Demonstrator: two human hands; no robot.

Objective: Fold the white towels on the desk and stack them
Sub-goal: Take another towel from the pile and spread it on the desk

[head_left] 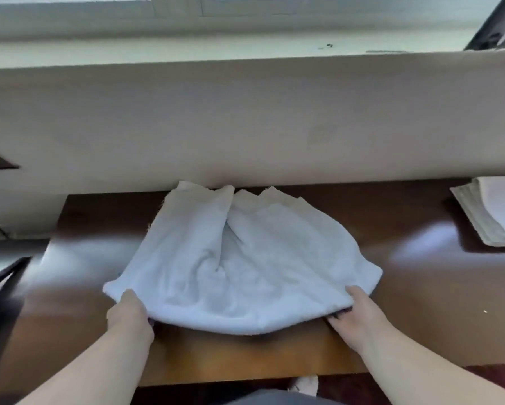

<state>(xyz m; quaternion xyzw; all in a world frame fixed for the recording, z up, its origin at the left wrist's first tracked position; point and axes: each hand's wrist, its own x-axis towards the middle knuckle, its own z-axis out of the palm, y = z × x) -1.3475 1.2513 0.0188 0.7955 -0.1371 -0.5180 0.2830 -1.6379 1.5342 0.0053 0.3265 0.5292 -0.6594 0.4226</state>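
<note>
White towel (239, 258) on desk (420, 287), near edge pinched by both hands.

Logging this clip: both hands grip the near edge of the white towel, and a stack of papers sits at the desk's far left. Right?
Not quite. The stack of papers sits at the far right of the desk, as the head view shows. Both the left hand and right hand do grip the white towel.

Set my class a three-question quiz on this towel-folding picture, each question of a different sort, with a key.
1. True or false: both hands grip the white towel at its near edge.
2. What lies at the desk's far right? A) stack of papers B) mug C) lamp
3. Fill in: the towel's far edge lies against the ____.

Key: 1 true: left hand, right hand. 2 A, stack of papers. 3 wall.
</note>
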